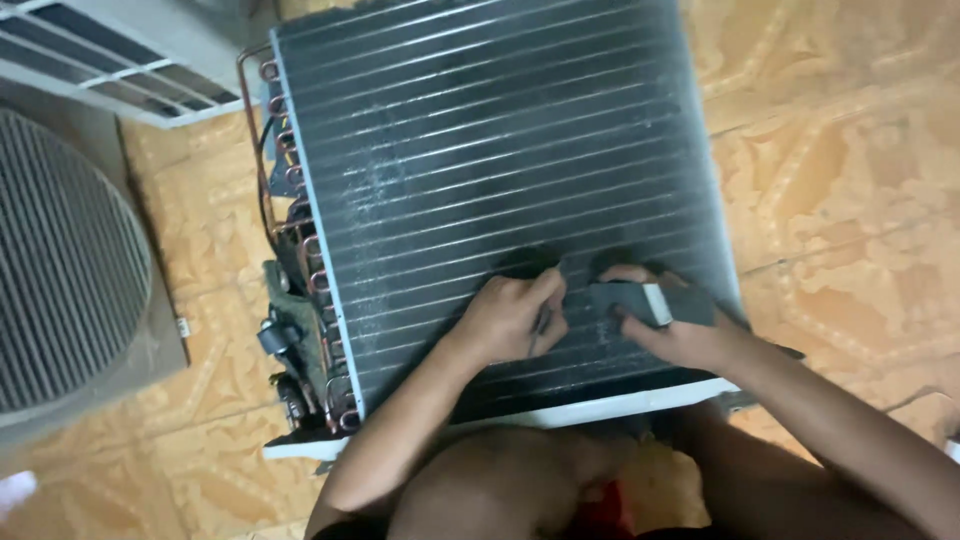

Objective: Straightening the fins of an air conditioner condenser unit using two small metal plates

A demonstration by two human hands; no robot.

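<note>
L hand (515, 315), lower centre, fingers curled, pinching a thin tool against the finned coil (480, 170). R hand (672, 325) just beside it grips a dark block w/ white edge (645, 300) on the fins. Copper tube bends (300, 240) run down coil's left edge. Fan grille (60, 270) at frame left, on tiled floor (850, 150).
</note>
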